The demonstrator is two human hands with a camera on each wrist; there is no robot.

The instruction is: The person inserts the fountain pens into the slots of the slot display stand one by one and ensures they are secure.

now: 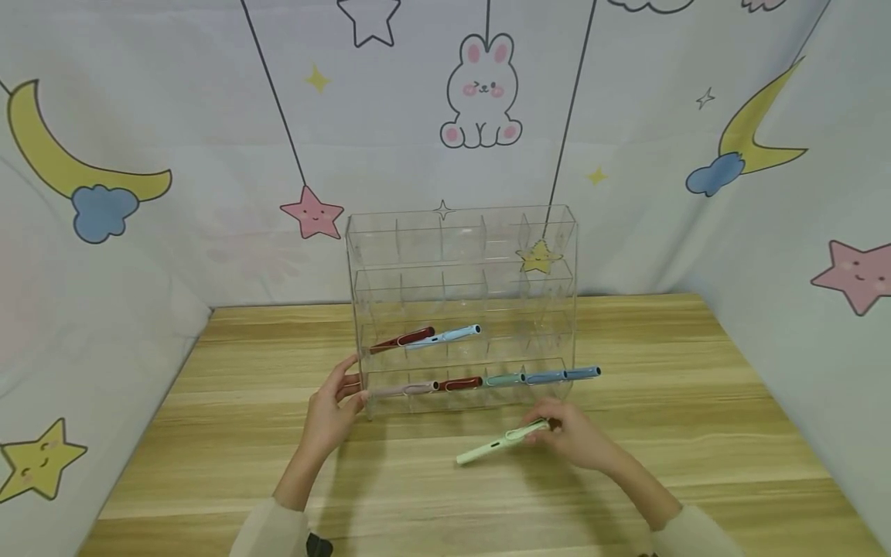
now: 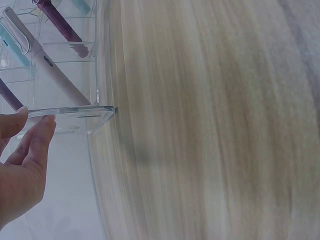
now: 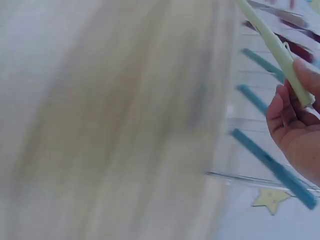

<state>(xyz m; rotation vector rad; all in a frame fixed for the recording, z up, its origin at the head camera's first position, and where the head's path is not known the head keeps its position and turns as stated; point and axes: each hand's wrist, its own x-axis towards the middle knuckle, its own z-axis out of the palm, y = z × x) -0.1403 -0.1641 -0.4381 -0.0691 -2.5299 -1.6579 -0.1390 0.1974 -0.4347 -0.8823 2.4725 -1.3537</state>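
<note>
A clear acrylic pen rack (image 1: 359, 309) with rows of compartments stands upright on the wooden table. At its lower left side my left hand (image 1: 330, 415) holds the side panel (image 2: 75, 111), thumb on one face and fingers on the other. My right hand (image 1: 579, 438) pinches a pale green pen (image 1: 489, 448) by its cap end, in front of the rack; the pen slants with its far end down to the left. The bottom row holds a pinkish-grey pen (image 1: 407, 388), a dark red pen (image 1: 461, 384), a teal pen (image 1: 503, 380) and two blue pens (image 1: 546, 377).
One row higher on the left lie another dark red pen (image 1: 411, 338) and a light blue pen (image 1: 452, 335). The rack's upper rows show no pens. A white cloth backdrop (image 1: 404, 139) with printed stars and a bunny surrounds the wooden table (image 1: 668, 387).
</note>
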